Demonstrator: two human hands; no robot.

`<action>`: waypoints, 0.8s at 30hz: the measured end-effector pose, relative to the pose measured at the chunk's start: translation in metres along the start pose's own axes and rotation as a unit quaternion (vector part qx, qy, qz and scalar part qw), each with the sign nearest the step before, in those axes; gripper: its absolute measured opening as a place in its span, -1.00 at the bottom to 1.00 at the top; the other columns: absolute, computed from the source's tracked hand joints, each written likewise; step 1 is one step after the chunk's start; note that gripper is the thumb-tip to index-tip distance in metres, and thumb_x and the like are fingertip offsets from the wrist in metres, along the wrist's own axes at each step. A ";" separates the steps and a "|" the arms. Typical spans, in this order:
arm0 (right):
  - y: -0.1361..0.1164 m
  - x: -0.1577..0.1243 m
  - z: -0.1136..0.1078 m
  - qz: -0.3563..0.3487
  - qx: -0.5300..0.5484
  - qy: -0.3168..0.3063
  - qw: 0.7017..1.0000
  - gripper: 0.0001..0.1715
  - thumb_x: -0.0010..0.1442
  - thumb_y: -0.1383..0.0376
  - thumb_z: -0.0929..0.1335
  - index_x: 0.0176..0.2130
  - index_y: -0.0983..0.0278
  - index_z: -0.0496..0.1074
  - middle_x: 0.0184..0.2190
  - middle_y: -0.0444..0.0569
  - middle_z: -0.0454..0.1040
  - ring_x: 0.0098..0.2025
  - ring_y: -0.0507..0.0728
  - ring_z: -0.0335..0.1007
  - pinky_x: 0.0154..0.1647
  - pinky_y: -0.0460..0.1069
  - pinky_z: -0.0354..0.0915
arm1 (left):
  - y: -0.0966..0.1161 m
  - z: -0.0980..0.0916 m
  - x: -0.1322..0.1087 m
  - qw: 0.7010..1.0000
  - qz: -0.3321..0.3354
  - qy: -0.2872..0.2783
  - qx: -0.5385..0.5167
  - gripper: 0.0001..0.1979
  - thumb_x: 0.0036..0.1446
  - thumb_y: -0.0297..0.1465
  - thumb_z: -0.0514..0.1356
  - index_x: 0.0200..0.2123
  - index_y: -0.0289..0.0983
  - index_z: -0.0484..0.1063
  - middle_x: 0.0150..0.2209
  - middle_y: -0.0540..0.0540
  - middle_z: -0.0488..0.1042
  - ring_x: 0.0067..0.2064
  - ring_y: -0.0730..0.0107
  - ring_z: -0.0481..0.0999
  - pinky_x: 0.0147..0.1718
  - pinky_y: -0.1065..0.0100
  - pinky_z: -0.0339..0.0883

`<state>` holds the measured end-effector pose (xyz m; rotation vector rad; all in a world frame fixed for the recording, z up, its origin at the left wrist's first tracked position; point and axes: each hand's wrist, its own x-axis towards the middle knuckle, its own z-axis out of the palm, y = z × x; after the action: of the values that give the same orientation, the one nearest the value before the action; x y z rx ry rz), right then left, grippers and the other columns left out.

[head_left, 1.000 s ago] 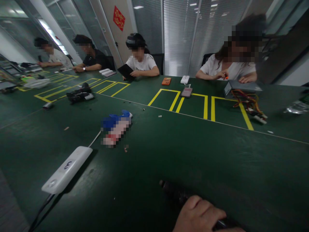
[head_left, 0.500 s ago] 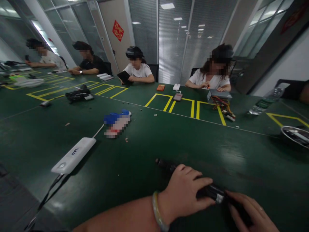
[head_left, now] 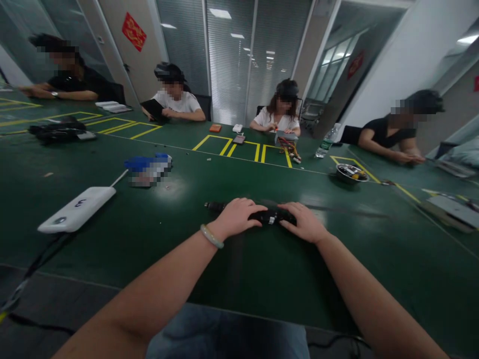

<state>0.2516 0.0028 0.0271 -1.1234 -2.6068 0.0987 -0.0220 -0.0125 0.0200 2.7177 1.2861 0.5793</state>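
Note:
A long, black, rod-like object lies across the green table in front of me, with a thin tip poking out on the left and a small white label near its middle. Its exact kind is unclear. My left hand, with a pale bangle at the wrist, is closed over its left part. Around its right end curls my right hand, thumb on the near side. Both palms hide parts of the object.
A white power bank with a cable lies at left, near a blue item. Farther off are a metal bowl, a water bottle and a grey box with wires. Several people sit around the table.
My view has turned right and lifted, bringing the bowl and another person at right into fuller view. Both hands and the black object now appear farther from me, with the object lying more level.

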 end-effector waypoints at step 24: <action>-0.059 -0.048 0.011 0.268 -0.175 -0.065 0.945 -0.75 0.27 0.48 0.23 -0.14 0.34 0.45 -0.19 0.12 0.38 -0.18 0.21 0.39 -0.17 0.04 0.28 | -0.013 -0.030 -0.022 0.998 0.057 -0.002 0.009 -0.51 0.18 -0.19 0.18 0.17 -0.13 0.29 0.04 -0.08 0.45 0.04 0.25 0.43 0.03 0.23 0.23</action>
<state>0.2385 -0.0721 0.0155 -1.9938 -2.4060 -0.1889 -0.0550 -0.0236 0.0385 2.8201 1.1480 0.5731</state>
